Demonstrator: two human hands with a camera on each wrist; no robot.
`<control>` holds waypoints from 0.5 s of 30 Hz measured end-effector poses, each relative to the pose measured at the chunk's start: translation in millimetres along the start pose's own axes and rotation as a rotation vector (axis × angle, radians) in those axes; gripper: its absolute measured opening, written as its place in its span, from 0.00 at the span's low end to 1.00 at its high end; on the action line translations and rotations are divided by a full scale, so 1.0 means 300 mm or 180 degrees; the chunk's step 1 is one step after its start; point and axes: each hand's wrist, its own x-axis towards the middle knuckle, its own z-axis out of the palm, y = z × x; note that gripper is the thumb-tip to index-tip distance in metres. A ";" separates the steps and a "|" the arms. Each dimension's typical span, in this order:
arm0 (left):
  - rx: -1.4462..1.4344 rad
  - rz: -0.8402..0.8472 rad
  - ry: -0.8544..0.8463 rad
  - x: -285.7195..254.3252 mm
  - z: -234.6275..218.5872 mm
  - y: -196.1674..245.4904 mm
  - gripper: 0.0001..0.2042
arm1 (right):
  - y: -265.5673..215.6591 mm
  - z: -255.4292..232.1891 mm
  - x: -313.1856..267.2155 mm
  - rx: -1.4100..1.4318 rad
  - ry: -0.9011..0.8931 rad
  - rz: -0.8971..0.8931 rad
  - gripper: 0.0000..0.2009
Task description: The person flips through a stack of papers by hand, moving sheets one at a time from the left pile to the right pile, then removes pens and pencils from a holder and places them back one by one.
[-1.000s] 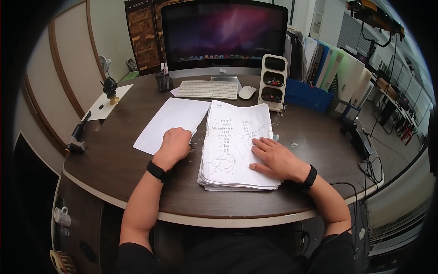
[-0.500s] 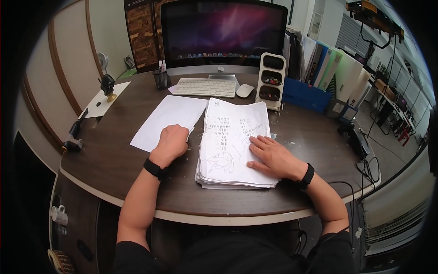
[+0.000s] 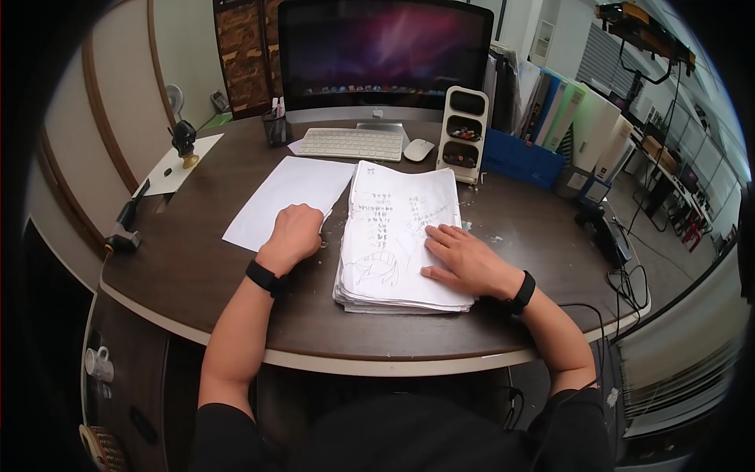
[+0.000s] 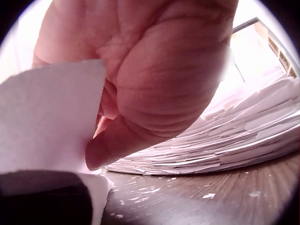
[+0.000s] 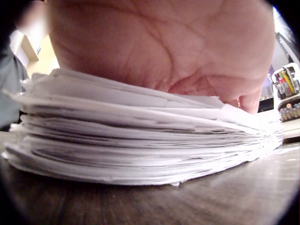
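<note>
A thick stack of handwritten paper sheets [image 3: 393, 189], with a line drawing on its top page, lies in the middle of the desk. My right hand [image 3: 470, 261] rests on its right side, fingers stretched out over the top page; the right wrist view shows the palm [image 5: 164, 47] just above the layered edges. To the left, white paper [image 3: 287, 193] lies at a slant. My left hand [image 3: 292, 234] is over its right edge with fingers curled, and in the left wrist view the thumb pinches a raised sheet [image 4: 51, 112] against the fingers, which are mostly hidden.
Behind the papers are a keyboard [image 3: 351, 144], a mouse [image 3: 418, 150], a monitor [image 3: 385, 55] and a pen cup [image 3: 276, 129]. An upright holder [image 3: 464, 134] of pens stands at the back right, near file folders [image 3: 558, 110]. Cables [image 3: 625, 279] hang at the right edge. Paper scraps dot the desk.
The head view has tilted slightly, so everything sits a little higher and further left. Both hands keep the same places on the papers.
</note>
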 end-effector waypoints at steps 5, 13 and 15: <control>0.0028 -0.0024 -0.0009 0.001 -0.001 0.007 0.05 | 0.004 0.003 -0.001 -0.0019 -0.0012 0.0016 0.28; 0.0036 0.0007 -0.0019 0.000 -0.002 0.008 0.05 | -0.002 0.004 0.001 -0.0052 -0.0015 0.0055 0.28; 0.0077 0.0034 0.0047 -0.001 -0.001 0.007 0.05 | -0.001 0.003 0.001 -0.0043 0.0034 0.0023 0.28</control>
